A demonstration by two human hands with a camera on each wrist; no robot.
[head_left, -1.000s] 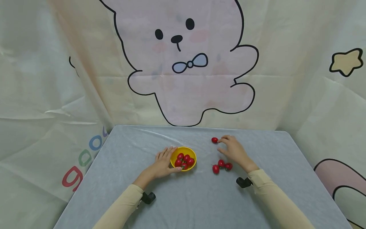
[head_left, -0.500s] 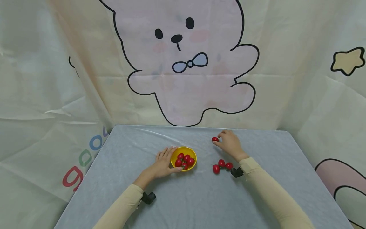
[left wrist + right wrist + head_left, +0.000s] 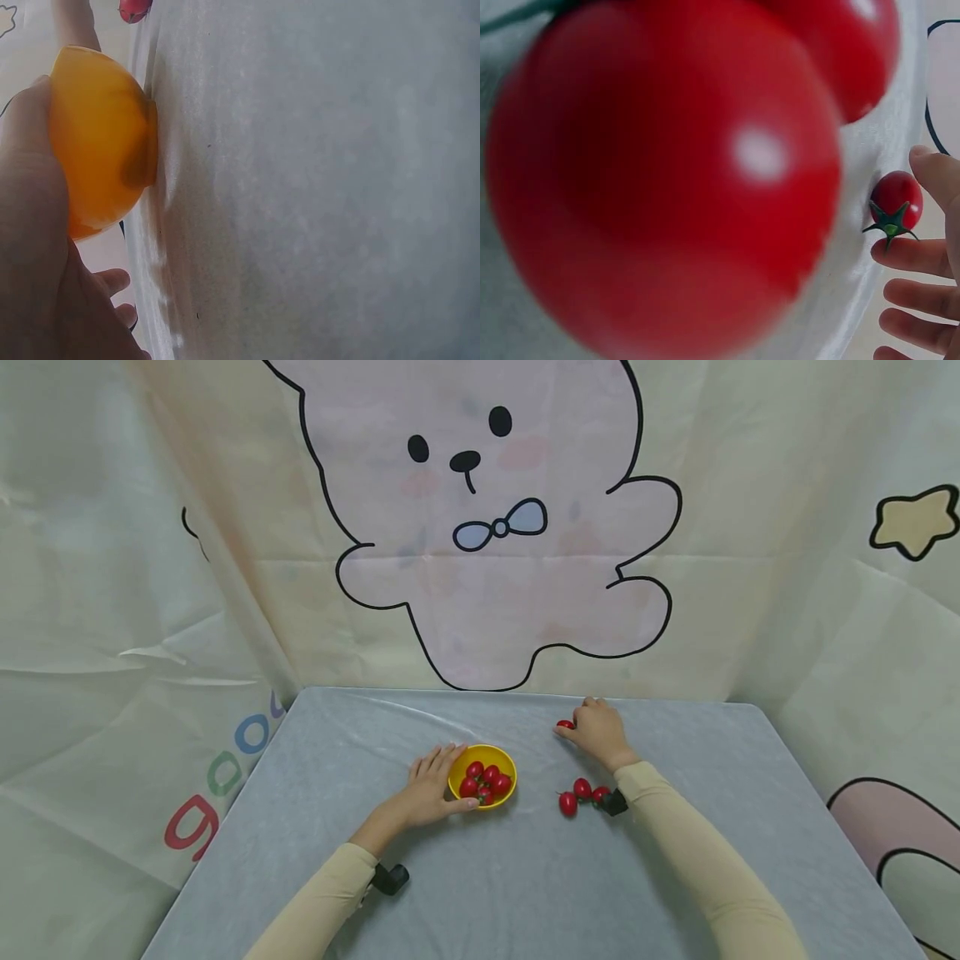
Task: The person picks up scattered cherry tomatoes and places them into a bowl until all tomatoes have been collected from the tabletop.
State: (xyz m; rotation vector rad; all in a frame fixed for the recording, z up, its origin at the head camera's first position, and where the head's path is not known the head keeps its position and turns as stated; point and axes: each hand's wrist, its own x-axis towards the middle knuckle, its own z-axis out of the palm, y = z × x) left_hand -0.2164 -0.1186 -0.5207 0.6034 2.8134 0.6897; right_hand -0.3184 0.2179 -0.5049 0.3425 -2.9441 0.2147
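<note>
A yellow bowl (image 3: 513,768) with several cherry tomatoes (image 3: 501,785) in it stands left of the table's middle. My left hand (image 3: 427,793) rests against its left side, thumb along the near rim and fingers spread at the far side. In the left wrist view the bowl (image 3: 101,142) sits beside the thumb side of that hand (image 3: 34,225). Farther back, my right hand (image 3: 597,729) is at a single cherry tomato (image 3: 566,724), partly hidden by the thumb. The right wrist view shows this tomato (image 3: 897,196) between the extended thumb and forefinger of the hand (image 3: 937,255).
Three loose cherry tomatoes (image 3: 567,804) lie below the right forearm, one partly covered by the black wrist camera (image 3: 615,802). A large tomato (image 3: 667,180) fills much of the right wrist view. A grey-blue cloth (image 3: 480,893) covers the table; a printed curtain (image 3: 705,635) hangs behind.
My right hand has moved left and farther back, its thumb and fingers coming around the single cherry tomato. The left hand and bowl have stayed in place.
</note>
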